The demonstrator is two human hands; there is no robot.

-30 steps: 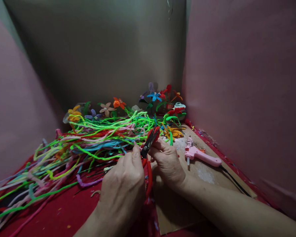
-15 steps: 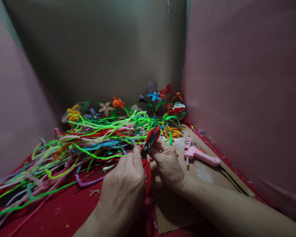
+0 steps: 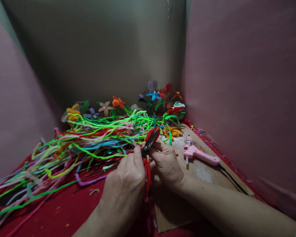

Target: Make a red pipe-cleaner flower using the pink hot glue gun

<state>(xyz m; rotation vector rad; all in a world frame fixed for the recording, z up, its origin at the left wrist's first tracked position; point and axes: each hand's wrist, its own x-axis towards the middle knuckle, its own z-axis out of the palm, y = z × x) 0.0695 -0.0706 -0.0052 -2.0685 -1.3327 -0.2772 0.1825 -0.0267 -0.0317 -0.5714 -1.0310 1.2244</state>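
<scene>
My left hand [image 3: 124,179] is closed round a pair of scissors [image 3: 150,144] with dark blades and red handles. The blades point up and away, lying against a small fuzzy red pipe-cleaner piece [image 3: 149,133]. My right hand [image 3: 166,161], just to the right, pinches that red piece between thumb and fingers. Its lower end is hidden by the fingers and the blades. Whether the blades are parted is hard to tell. Behind and left of both hands spreads a heap of many-coloured pipe cleaners [image 3: 101,123].
A pink hot glue gun [image 3: 203,155] lies on a cardboard sheet [image 3: 224,176] at the right, its black cord trailing forward. Yellow fuzzy petals [image 3: 174,131] sit beyond my right hand. Pipe-cleaner flowers [image 3: 155,95] stand along the back. Red cloth [image 3: 71,210] covers the surface; walls rise on both sides.
Almost nothing differs. My left hand and the scissors have shifted very slightly to the right; both hands keep their hold.
</scene>
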